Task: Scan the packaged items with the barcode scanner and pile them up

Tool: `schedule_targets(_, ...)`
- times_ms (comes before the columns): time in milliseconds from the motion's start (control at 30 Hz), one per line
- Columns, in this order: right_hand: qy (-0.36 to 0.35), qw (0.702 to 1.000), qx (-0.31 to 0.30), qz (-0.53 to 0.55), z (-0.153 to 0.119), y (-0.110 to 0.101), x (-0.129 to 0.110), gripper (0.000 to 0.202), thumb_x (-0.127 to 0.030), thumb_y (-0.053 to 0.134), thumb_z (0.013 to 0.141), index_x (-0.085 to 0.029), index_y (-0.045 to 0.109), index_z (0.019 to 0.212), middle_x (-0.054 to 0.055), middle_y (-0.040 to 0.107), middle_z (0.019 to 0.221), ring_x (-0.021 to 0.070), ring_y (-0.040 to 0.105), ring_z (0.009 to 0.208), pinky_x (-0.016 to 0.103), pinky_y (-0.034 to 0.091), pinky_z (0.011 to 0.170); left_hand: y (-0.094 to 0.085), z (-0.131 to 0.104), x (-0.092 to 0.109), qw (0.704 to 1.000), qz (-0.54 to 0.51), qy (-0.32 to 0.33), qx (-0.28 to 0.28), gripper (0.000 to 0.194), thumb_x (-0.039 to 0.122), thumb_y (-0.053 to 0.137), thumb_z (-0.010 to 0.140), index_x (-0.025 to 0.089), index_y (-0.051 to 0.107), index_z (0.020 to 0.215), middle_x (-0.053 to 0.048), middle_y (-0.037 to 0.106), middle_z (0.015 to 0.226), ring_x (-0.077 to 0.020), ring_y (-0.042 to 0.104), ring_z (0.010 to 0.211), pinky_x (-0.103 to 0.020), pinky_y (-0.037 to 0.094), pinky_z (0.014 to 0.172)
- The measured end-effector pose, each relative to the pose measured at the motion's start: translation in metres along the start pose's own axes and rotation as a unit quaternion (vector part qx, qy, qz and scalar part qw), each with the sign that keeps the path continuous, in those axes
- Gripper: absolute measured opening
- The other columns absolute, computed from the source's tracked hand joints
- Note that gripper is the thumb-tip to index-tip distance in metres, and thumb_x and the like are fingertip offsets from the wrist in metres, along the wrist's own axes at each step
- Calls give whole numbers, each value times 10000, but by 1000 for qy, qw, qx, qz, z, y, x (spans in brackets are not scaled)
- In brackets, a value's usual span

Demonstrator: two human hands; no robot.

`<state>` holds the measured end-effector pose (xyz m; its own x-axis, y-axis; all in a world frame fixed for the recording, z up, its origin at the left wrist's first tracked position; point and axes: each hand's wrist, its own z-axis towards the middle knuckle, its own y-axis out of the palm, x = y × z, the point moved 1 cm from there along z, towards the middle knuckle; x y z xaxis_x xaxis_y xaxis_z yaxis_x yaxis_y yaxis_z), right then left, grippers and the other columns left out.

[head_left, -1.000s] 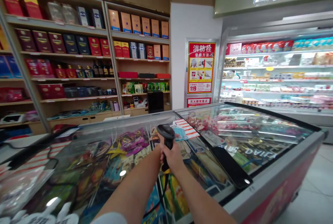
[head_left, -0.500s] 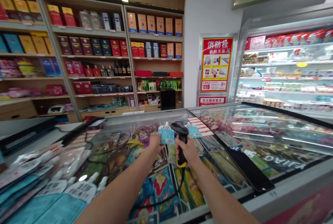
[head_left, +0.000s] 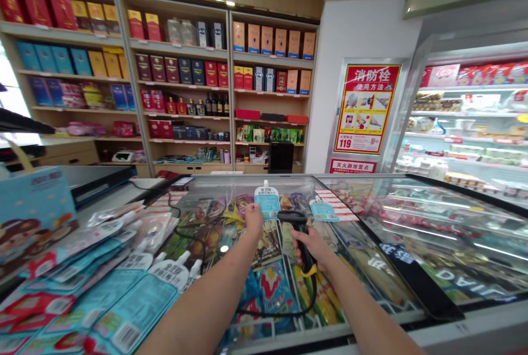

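Observation:
My left hand [head_left: 254, 222] pinches a blue-and-white spout pouch [head_left: 267, 202] by its lower left edge, holding it upright above the freezer's glass lid. A black barcode scanner [head_left: 304, 236] with a yellow-trimmed base is gripped in my right hand [head_left: 314, 249]. The scanner's head points left, close to the pouch's lower right corner. From its base a black cable loops down and left over the glass. Behind the scanner, a similar pouch [head_left: 324, 210] lies flat on the lid. More blue pouches [head_left: 144, 300] are piled at the lower left.
Frozen packages [head_left: 274, 289] show through the glass of the chest freezer [head_left: 457, 319]. A printed blue bag [head_left: 35, 217] stands at the left. Shelves [head_left: 185, 52] of boxes and bottles line the back wall, with a lit refrigerated display [head_left: 470, 118] to the right.
The view has turned left, bringing the blue bag and more of the pouch pile into sight. The scanner has tilted, its head swinging left. Both hands keep their grips.

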<state>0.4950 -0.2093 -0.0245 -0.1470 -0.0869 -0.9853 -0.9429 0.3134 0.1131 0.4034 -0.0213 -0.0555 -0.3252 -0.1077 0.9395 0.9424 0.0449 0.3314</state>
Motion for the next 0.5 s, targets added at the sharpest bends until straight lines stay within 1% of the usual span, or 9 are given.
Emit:
schedule_targets(167,-3,1000,12,-2,-3,1,-3,387,-470,716,588,-197,451,661,-71,510,483,82,456,371,223,409,357,-1,1,-3,1000,13,-4,-16,247,407,581,700,186,470,705,55,462,558,-103,450,516,-229,384,534)
schedule_targets(333,8,999,12,-29,-2,-2,-1,329,-463,661,672,-205,460,634,-54,489,422,99,450,353,236,412,375,1,0,-3,1000,9,-11,-12,215,368,577,706,192,455,686,67,432,532,-101,438,494,-218,370,501)
schedule_targets(433,10,999,7,-34,0,-4,1,306,-444,660,697,-207,472,651,-47,506,438,102,457,359,235,417,383,2,-1,-1,1000,2,-8,-5,209,340,597,693,183,465,650,64,435,518,-91,430,484,-210,370,496)
schedule_targets(500,10,1000,6,-25,0,-2,2,304,-443,665,701,-210,473,671,-49,514,457,97,454,361,230,416,383,1,-2,1,1000,2,-28,2,193,303,587,698,182,461,616,64,419,491,-85,412,457,-209,367,482)
